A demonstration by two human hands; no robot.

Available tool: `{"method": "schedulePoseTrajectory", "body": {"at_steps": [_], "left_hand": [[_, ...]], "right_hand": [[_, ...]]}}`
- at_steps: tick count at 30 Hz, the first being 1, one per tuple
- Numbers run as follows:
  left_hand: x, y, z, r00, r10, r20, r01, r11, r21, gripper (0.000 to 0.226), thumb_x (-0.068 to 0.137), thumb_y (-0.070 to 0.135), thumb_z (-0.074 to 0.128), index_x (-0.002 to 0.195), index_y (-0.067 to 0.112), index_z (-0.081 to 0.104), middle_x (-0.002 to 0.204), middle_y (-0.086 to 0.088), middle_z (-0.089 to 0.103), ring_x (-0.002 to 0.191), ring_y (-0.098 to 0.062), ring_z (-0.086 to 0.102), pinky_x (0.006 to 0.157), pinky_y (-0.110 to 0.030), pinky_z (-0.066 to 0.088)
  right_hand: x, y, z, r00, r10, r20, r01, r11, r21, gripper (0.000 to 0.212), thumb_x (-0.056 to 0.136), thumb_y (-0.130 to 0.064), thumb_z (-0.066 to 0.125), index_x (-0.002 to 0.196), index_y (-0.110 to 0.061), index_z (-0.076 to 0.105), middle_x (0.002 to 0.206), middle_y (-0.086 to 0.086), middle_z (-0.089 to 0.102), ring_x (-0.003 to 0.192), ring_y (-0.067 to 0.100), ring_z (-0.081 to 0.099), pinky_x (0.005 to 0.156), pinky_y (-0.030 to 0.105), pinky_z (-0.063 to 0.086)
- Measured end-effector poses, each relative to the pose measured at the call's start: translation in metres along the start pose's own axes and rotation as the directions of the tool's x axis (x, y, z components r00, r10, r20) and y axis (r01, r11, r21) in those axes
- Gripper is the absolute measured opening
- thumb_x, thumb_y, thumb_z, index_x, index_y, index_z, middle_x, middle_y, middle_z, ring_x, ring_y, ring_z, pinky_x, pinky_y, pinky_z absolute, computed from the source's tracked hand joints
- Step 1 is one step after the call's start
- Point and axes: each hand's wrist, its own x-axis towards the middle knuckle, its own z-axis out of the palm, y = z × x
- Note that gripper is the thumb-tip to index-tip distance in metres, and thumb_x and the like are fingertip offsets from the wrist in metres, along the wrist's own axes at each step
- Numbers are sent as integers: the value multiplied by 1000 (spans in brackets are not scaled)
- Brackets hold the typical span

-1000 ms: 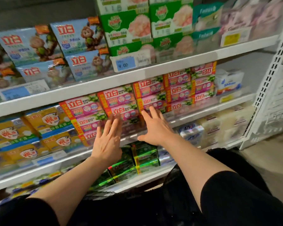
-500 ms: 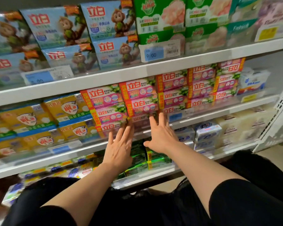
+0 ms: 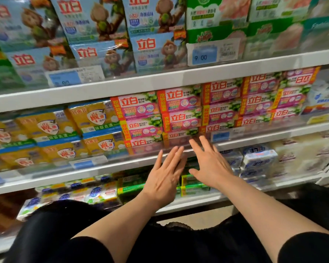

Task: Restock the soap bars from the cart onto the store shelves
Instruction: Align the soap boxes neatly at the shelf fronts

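Both the left hand (image 3: 164, 179) and the right hand (image 3: 210, 168) are held empty with fingers straight and spread, just before the pink-and-red wrapped soap bars (image 3: 179, 114) stacked on the white middle shelf (image 3: 254, 137). The packs are judged rigid, light and glossy-slick; opposite short ends would best be gripped.

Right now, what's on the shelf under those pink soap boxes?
Below the pink soap boxes sit green soap packs; both open hands, left hand and right hand, cover some.
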Motion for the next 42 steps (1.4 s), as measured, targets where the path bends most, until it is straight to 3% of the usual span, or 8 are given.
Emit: {"method": "schedulePoseTrajectory", "body": {"at_steps": [4,12,17,26,31,35,38,42], "left_hand": [[31,32,-7,999,24,-26,-25,999,-40,85,85,22,50,154,14,1,153,-4,-33,140,-23,-34,116,-51,-16],[96,65,-32,995,-15,-100,1,990,-141,90,90,33,52,153,14,-9,160,-2,-19,147,-24,-12,118,-47,2],[129,91,-32,986,-91,-143,62,978,-198,94,87,41,57,153,15,-5,160,-6,-4,145,-28,3,114,-50,17],[146,112,-10,970,-182,-163,158,976,-150,95,84,48,61,154,11,8,159,-14,8,136,-30,3,108,-59,24],[147,120,-17,972,-222,-81,215,972,-92,91,90,50,51,153,12,-2,160,-12,-3,143,-31,4,112,-59,14],[149,137,-27,953,-289,-90,276,952,-136,89,91,41,52,153,14,-5,161,-10,-5,147,-30,0,115,-59,2],[164,151,-38,967,-156,-200,130,982,-136,89,89,35,55,154,14,-2,161,-7,-6,148,-28,-3,115,-57,2],[190,153,-50,983,-53,-175,48,998,-32,89,87,38,53,154,14,-1,161,-4,-11,147,-24,-15,115,-57,1]], "right_hand": [[-1,17,-16,994,97,-47,-96,995,18,82,90,-33,62,152,-24,8,160,8,-10,143,33,21,106,43,36],[3,85,-45,964,251,-83,-250,968,19,99,87,-32,67,152,-20,-7,159,-2,-18,147,28,2,115,43,26],[10,111,-52,969,230,-89,-232,973,-15,103,86,-33,68,152,-18,-9,160,-1,-15,148,24,-5,118,45,17],[16,144,-47,993,103,-66,-107,992,-69,94,85,-36,69,151,-17,5,160,-2,-6,147,23,-6,118,47,17],[10,166,-60,998,-8,-66,2,996,-90,91,87,-37,66,153,-16,7,161,0,0,148,22,0,118,43,20],[10,186,-78,978,45,-204,-48,999,-10,87,87,-34,66,152,-15,11,161,2,6,147,24,8,116,39,23],[16,197,-95,952,93,-291,-85,996,41,86,85,-32,68,150,-12,14,159,5,9,145,28,13,115,39,23],[33,200,-107,924,120,-362,-85,990,111,58,81,-30,70,126,-10,40,139,7,34,131,29,32,106,41,34]]}}
